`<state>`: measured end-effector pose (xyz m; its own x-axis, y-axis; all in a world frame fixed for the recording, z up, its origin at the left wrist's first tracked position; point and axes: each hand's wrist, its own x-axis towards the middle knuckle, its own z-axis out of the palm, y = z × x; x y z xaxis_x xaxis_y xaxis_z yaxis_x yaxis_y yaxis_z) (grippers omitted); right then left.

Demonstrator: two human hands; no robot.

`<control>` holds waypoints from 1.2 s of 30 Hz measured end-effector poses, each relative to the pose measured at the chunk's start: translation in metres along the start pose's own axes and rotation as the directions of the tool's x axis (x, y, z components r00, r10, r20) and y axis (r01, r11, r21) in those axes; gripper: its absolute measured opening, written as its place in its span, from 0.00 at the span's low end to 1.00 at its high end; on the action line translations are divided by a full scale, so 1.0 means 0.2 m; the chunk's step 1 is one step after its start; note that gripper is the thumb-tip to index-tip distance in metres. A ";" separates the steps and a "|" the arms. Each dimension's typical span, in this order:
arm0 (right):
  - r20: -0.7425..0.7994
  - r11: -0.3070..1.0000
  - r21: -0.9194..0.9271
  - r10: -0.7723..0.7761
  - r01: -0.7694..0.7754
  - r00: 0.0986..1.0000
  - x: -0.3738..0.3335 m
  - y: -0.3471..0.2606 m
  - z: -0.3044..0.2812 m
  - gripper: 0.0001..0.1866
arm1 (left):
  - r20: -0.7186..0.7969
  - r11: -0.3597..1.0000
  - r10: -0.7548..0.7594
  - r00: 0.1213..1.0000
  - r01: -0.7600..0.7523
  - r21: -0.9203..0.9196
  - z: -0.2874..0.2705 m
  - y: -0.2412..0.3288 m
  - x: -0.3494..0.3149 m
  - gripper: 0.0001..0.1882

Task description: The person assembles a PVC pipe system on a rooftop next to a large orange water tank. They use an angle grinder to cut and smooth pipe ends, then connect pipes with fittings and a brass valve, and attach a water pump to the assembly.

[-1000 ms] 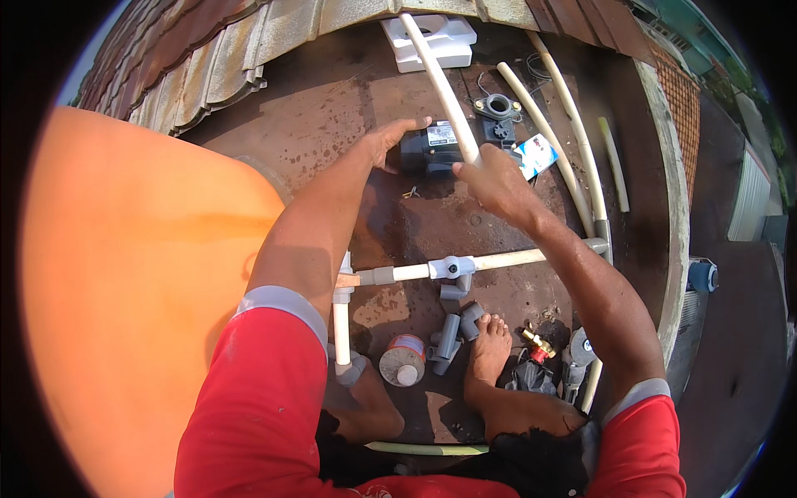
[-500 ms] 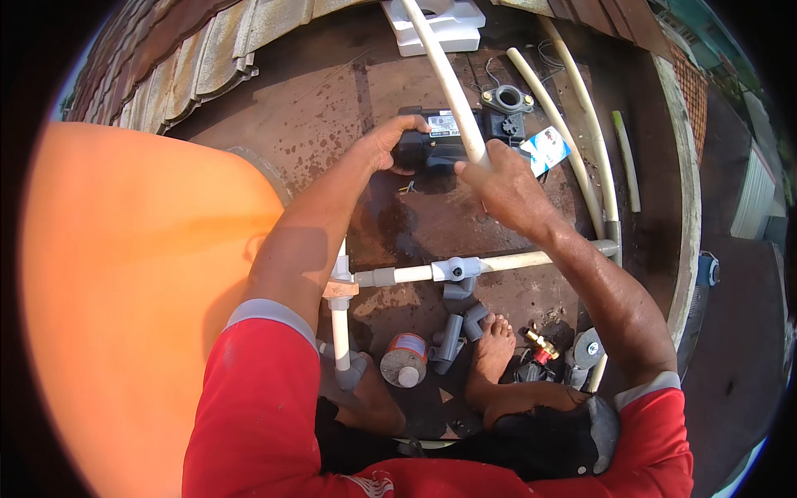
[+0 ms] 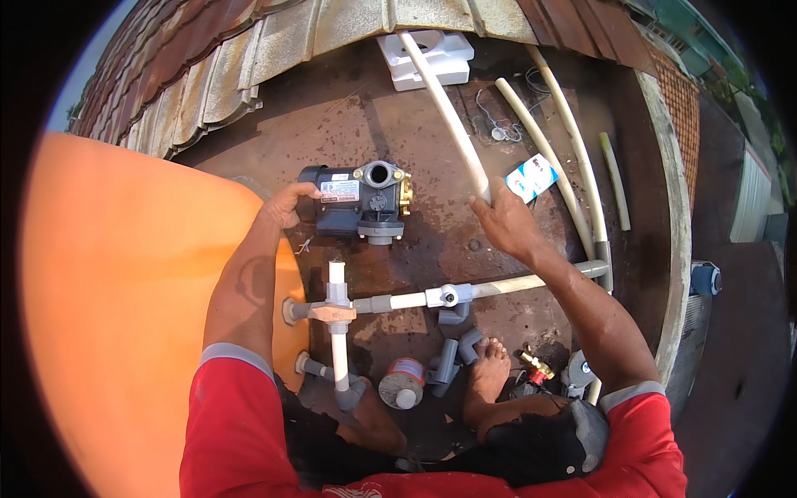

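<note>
A black water pump point(image 3: 339, 192) with a round grey port on top and brass fittings at its right end stands on the brown surface. My left hand point(image 3: 290, 205) is closed round the pump's left end, thumb on its label side. My right hand point(image 3: 508, 222) grips the lower end of a long white pipe point(image 3: 448, 112), which slants up and left toward the roof edge. Below the pump, an upright white pipe stub point(image 3: 336, 274) rises from grey joints beside a valve with an orange-brown handle point(image 3: 332, 313). The pipe and the pump are apart.
A large orange tank point(image 3: 149, 290) fills the left side. A white pipe line point(image 3: 506, 285) crosses before my feet. Near them lie a round can point(image 3: 402, 385), grey pipe fittings point(image 3: 447, 361), a brass-and-red fitting point(image 3: 538, 367) and an angle grinder point(image 3: 576, 371). White foam point(image 3: 432, 76) lies under the roof edge.
The pump has moved left and nearer with my left hand, and is turned differently. My right hand still holds the white pipe, slightly lower. A blue-and-white card now lies apart from the pump.
</note>
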<state>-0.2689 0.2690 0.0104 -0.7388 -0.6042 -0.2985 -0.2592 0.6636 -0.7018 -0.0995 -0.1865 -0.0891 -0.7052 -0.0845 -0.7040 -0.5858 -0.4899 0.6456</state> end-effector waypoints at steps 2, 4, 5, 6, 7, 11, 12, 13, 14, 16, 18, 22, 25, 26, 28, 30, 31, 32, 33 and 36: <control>-0.015 0.999 -0.047 -0.022 0.021 1.000 0.02 0.08 0.05 0.22 | 0.000 1.000 0.008 1.000 -0.008 -0.019 0.00 -0.03 -0.08 0.27; -0.029 0.998 -0.059 0.016 -0.018 0.999 0.03 0.14 0.07 0.23 | -0.041 0.999 -0.042 0.998 0.042 -0.015 0.06 -0.02 -0.14 0.27; -0.028 0.998 -0.057 0.026 -0.028 0.999 0.04 0.14 0.10 0.23 | -0.077 0.998 -0.066 0.995 0.065 -0.013 0.07 -0.02 -0.19 0.27; -0.033 0.998 -0.058 0.002 -0.004 0.999 0.04 0.14 0.14 0.23 | -0.104 0.998 -0.052 0.993 0.055 0.030 0.05 0.01 -0.21 0.27; -0.039 0.998 -0.059 -0.021 0.019 0.999 0.04 0.15 0.17 0.23 | -0.129 0.996 -0.036 0.991 0.046 0.074 0.03 0.06 -0.21 0.28; -0.080 0.999 -0.013 -0.049 0.049 0.996 0.03 0.05 0.13 0.23 | -0.483 0.656 0.612 0.626 -0.061 0.752 0.08 0.35 -0.18 0.26; -0.083 0.999 -0.002 -0.038 0.038 0.996 0.02 0.06 0.10 0.23 | -0.284 0.339 0.896 0.340 -0.113 0.934 0.20 0.35 -0.13 0.24; -0.102 1.000 -0.007 -0.006 0.005 0.995 0.01 0.12 0.03 0.23 | -0.203 0.363 0.869 0.452 -0.302 0.882 0.46 0.37 -0.09 0.24; -0.116 1.000 -0.002 0.012 -0.012 0.993 0.00 0.15 -0.01 0.23 | -0.102 0.390 0.840 0.533 -0.462 0.797 0.75 0.42 -0.10 0.23; -0.105 1.000 -0.015 -0.008 0.007 0.994 0.02 0.11 0.05 0.22 | -0.055 0.743 0.603 0.796 -0.535 0.403 1.07 0.41 0.02 0.30; -0.090 0.999 0.020 0.027 -0.026 0.996 0.05 0.13 0.05 0.20 | -0.105 0.928 0.369 0.924 -0.360 0.091 1.41 0.34 0.27 0.32; 0.222 0.794 0.578 0.069 -0.188 0.973 0.12 0.14 0.01 0.12 | -0.311 0.868 0.296 0.903 -0.390 -0.306 1.76 0.29 0.58 0.26; 0.414 0.492 0.786 0.029 -0.374 0.910 0.21 0.28 -0.07 0.12 | -0.320 0.871 0.263 0.910 -0.367 -0.327 1.81 0.26 0.68 0.28; 0.411 0.517 0.765 0.069 -0.385 0.909 0.21 0.26 -0.05 0.14 | -0.313 0.872 0.245 0.918 -0.350 -0.342 1.82 0.24 0.70 0.29; 0.320 0.617 0.718 0.118 -0.322 0.940 0.21 0.25 0.03 0.21 | -0.259 0.859 0.264 0.929 -0.349 -0.374 1.79 0.21 0.73 0.28; 0.232 0.704 0.658 0.146 -0.266 0.962 0.19 0.22 0.00 0.21 | -0.193 0.819 0.308 0.932 -0.363 -0.444 1.80 0.20 0.73 0.28; 0.179 0.748 0.620 0.161 -0.238 0.971 0.18 0.20 -0.03 0.21 | -0.196 0.815 0.304 0.932 -0.361 -0.452 1.81 0.21 0.73 0.27; 0.173 0.756 0.606 0.180 -0.249 0.968 0.18 0.21 -0.04 0.22 | -0.198 0.811 0.298 0.934 -0.357 -0.463 1.82 0.20 0.73 0.27; 0.144 0.777 0.589 0.168 -0.221 0.975 0.19 0.23 -0.05 0.22 | -0.199 0.807 0.292 0.936 -0.353 -0.474 1.84 0.21 0.74 0.27; 0.079 0.821 0.546 0.148 -0.167 0.986 0.22 0.29 -0.06 0.23 | -0.158 0.771 0.309 0.938 -0.344 -0.535 1.90 0.24 0.75 0.26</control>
<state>-0.3248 0.2859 -0.0351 -0.7176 -0.5322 -0.4492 0.2505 0.4045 -0.8796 -0.3853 0.1081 -0.0519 -0.7790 -0.3679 -0.5077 0.0046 -0.8131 0.5821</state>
